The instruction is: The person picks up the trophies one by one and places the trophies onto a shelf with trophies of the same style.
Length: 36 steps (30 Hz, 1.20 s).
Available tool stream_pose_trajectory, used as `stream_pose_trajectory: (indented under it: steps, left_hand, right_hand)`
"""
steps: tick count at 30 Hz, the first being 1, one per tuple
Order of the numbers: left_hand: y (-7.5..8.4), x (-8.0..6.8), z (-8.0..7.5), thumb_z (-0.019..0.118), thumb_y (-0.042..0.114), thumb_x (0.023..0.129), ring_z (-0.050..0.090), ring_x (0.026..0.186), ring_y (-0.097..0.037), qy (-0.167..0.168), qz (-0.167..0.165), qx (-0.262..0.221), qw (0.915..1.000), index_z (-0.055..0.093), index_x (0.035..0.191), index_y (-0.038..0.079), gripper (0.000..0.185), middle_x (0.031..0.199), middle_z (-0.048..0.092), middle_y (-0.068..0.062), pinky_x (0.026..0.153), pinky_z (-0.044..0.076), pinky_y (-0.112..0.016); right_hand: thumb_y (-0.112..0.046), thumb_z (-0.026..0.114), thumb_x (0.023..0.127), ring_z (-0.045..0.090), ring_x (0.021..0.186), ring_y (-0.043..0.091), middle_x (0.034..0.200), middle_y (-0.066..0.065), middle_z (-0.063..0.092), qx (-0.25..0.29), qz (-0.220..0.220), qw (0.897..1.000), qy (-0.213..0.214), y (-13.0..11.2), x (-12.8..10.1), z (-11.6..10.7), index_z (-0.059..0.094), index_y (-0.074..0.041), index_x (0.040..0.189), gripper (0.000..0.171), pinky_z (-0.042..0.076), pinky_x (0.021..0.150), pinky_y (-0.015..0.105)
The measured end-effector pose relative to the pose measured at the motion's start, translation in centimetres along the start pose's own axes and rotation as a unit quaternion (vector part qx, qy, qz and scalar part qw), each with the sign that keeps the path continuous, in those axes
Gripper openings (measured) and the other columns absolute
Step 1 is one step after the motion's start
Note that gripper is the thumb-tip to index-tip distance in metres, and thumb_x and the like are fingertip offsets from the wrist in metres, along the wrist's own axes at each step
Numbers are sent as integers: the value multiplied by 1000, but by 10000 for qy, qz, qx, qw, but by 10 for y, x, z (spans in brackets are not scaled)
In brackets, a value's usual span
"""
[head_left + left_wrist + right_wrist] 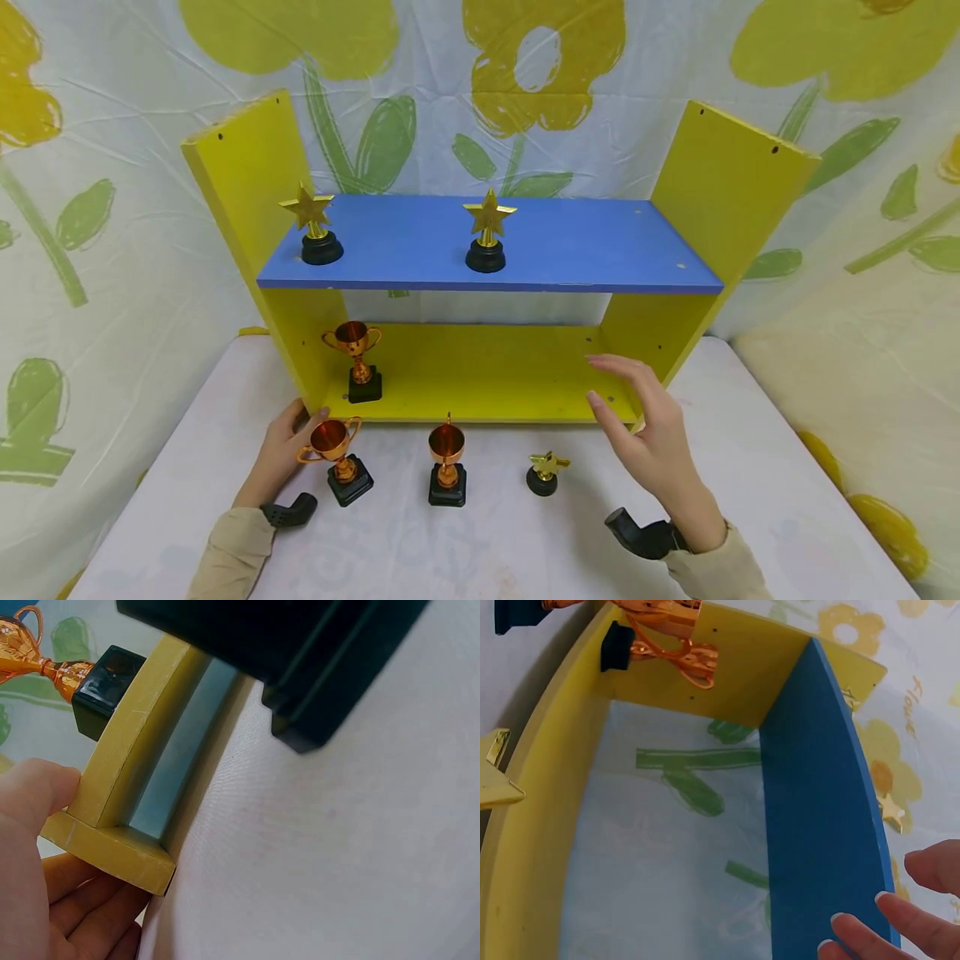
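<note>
A two-tier shelf with yellow sides and bottom board [480, 367] and a blue upper board [405, 242] stands on the table. My left hand [281, 442] grips its lower left front corner, thumb against the yellow side panel [120, 765] and fingers bent round the end. In front of the shelf's right part, my right hand [651, 425] hovers, fingers spread and holding nothing. Nearest to it on the table is a gold star trophy [544, 473]. A bronze cup trophy [341, 462] stands close beside my left hand, another cup trophy [447, 458] in the middle.
On the blue board are two star trophies, one at the left [318, 233] and one near the centre [487, 237]. A cup trophy [363, 367] stands at the left of the bottom board. Flower-printed cloth [442, 108] hangs behind the shelf.
</note>
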<state>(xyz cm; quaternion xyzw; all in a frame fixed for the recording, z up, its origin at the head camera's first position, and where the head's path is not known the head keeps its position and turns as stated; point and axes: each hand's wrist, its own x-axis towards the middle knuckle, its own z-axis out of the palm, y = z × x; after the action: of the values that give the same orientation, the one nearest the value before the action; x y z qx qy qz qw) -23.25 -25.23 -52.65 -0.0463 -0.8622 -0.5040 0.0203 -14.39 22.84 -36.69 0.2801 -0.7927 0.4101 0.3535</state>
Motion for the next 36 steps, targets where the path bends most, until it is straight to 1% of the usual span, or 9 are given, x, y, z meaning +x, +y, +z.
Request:
stream_pose_trajectory:
  steps: [5,9,13,19,22,26,30,33,36]
  left_hand:
    - [-3,2,2,55,42,101,50,119,-31,87,136,150,9998,50,136,5,51,129,58,-18,106,37,-56]
    - [-3,1,2,54,42,101,47,129,-35,50,131,71,9999,46,142,4,57,137,54,-20,110,32,-61]
    - [-1,0,1,54,44,101,46,129,-37,31,51,46,10000,45,142,4,58,138,53,-21,110,31,-62]
    - [0,-1,0,54,45,101,45,131,-37,-5,4,26,10000,44,143,4,59,140,52,-20,110,31,-61]
    - [0,-1,0,53,44,101,46,129,-37,17,15,52,10000,44,143,4,59,140,52,-20,110,32,-60]
    - [0,0,1,53,44,101,51,121,-32,83,34,90,9999,47,138,4,55,132,56,-19,107,38,-57]
    - [0,0,2,53,43,102,51,115,-29,143,81,193,9997,49,134,3,51,126,58,-18,104,40,-53]
    - [0,0,2,53,43,102,51,114,-29,164,108,250,9995,50,133,4,50,124,59,-17,102,41,-52]
    - [1,0,2,53,42,102,51,109,-27,174,133,284,9994,51,130,4,47,120,60,-16,99,43,-45]
  right_hand:
    - [2,70,83,56,117,20,121,15,65,-33,-16,10000,-47,4,-1,-4,63,1,123,40,39,106,24]
    - [4,69,81,56,115,22,120,14,65,-56,-46,9999,-143,7,-1,-4,65,1,121,40,40,104,22]
    - [7,69,79,55,115,24,121,14,65,-91,-55,9994,-339,9,-1,-3,64,1,121,42,39,104,22]
    - [8,72,80,57,114,22,121,9,65,-334,202,9949,-933,12,-3,-1,64,-3,124,46,37,103,16]
    - [5,73,82,60,109,20,117,4,67,-494,269,9908,-1234,13,-5,-1,65,-7,121,41,40,99,14]
    - [0,74,85,64,105,17,112,-2,69,-606,363,9860,-1508,14,-6,1,68,-13,116,34,45,94,16]
    - [0,76,83,66,101,19,109,-2,70,-622,424,9817,-1748,15,-7,2,71,-12,111,30,51,91,23]
    - [-2,78,82,67,102,21,106,-3,72,-653,466,9771,-1971,16,-8,2,72,-13,106,28,53,93,38]
    - [-3,80,81,67,105,27,102,-3,73,-670,431,9740,-2120,18,-8,3,73,-13,103,25,51,93,51]
